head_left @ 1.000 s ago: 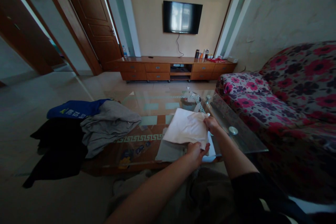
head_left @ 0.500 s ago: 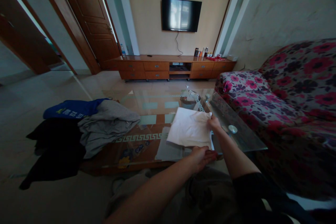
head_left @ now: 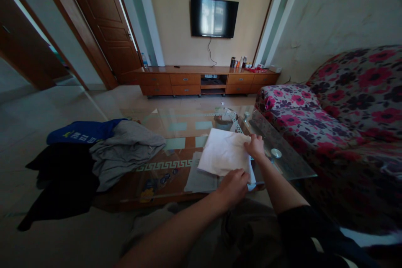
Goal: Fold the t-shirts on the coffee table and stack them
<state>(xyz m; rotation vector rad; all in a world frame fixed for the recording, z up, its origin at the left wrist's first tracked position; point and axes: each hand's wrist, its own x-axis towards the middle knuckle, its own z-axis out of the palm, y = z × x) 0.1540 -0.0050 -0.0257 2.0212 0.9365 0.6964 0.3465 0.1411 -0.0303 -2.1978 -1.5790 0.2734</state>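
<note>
A white cloth (head_left: 222, 151), folded into a rough rectangle, lies near the front of the glass table (head_left: 293, 171). My left hand (head_left: 236, 185) is at its near right corner, fingers curled over the edge. Farther up the right side, my right hand (head_left: 255, 146) grips the far right corner between thumb and fingers. Pale sheets (head_left: 201, 180) show partly from under the cloth.
Left on the table lie a grey garment (head_left: 125, 146), a black garment (head_left: 64, 176) and a blue one with lettering (head_left: 83, 132). A basket (head_left: 224, 124) stands beyond the cloth. A flowered sofa (head_left: 292, 115) is at the right.
My left hand has turned from reaching under the cloth's near corner to curling over it from above. My right hand's fingers have shifted slightly on the far corner.
</note>
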